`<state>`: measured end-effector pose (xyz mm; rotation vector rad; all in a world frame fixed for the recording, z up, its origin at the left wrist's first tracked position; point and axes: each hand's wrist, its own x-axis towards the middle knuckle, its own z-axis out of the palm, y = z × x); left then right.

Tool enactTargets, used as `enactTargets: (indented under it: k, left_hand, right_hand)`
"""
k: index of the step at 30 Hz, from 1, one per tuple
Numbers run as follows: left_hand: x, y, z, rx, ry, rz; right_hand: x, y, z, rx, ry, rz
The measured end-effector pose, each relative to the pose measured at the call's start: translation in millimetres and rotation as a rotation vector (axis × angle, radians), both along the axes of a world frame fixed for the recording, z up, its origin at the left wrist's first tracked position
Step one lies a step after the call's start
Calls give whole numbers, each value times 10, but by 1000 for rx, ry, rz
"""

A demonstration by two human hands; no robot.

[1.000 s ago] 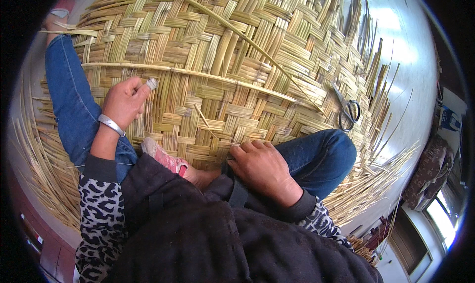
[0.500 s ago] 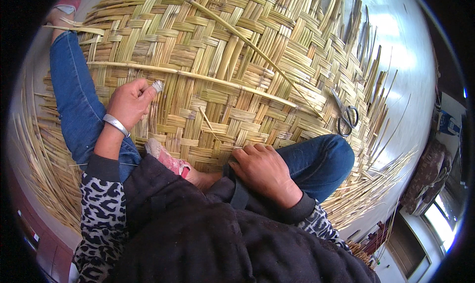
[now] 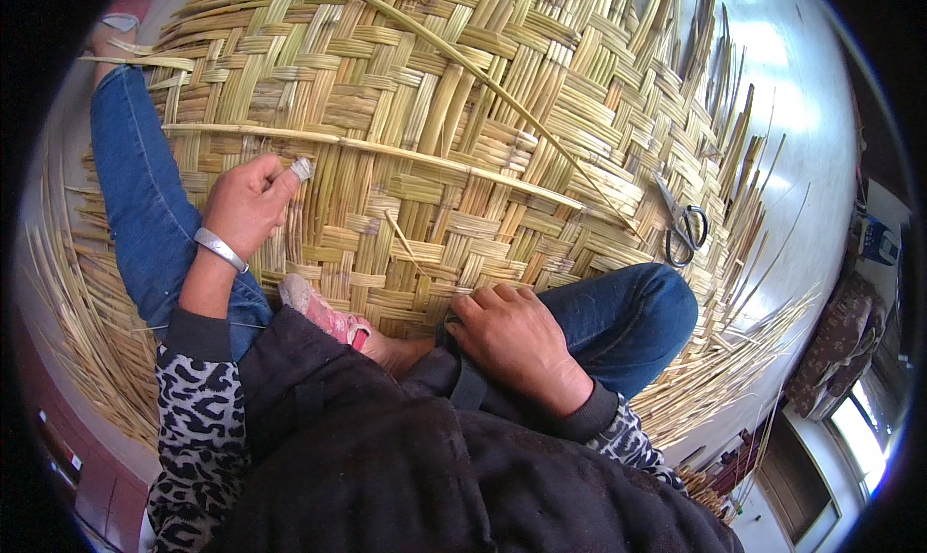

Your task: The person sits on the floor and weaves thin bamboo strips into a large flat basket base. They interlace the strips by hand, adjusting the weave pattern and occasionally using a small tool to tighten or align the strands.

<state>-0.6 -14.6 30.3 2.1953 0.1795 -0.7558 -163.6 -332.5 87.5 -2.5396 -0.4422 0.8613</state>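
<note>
A large woven mat of split reeds (image 3: 425, 99) spreads over the floor under my legs. My left hand (image 3: 249, 200) is closed in a fist just above the mat, beside my left knee. White tape wraps its thumb tip, and a silver bangle (image 3: 221, 249) circles the wrist. Whatever its curled fingers may hold is hidden. My right hand (image 3: 517, 340) lies palm down on my lap against the bent right leg, fingers loosely stretched, holding nothing visible. A dark strap (image 3: 469, 384) passes beside it.
Black-handled scissors (image 3: 685, 232) lie on the mat to the right. Two long loose reed strips (image 3: 386, 153) cross its weave. Unwoven reed ends (image 3: 715, 379) fan out along the edges. A pink-and-grey shoe (image 3: 323, 313) rests on the mat. Dark clothing or cloth (image 3: 835, 345) sits far right.
The whole view has shifted slightly, so the scissors and right edge appear a little farther right. Both hands keep nearly the same pose and place.
</note>
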Motion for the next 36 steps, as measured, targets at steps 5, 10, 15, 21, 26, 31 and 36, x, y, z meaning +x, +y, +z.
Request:
enactTargets:
  k: [5,10,15,21,26,31,36]
  left_hand:
    - [-7,-14,31,0,12,17]
    - [-6,-17,58,-1,6,8]
    - [-19,-7,34,-1,-14,-8]
    - [8,-4,52,54,12,-86]
    - [0,-45,87,46,-3,-27]
    - [3,-48,89,62,22,-18]
    - [6,-21,83,29,40,-4]
  right_hand:
    - [-2,1,0,27,-14,-11]
    - [14,22,27,13,-8,-5]
    - [9,14,31,23,-7,-8]
    - [27,7,21,43,12,6]
    - [21,13,8,43,0,7]
    - [21,4,27,49,9,7]
    - [29,6,42,53,26,1]
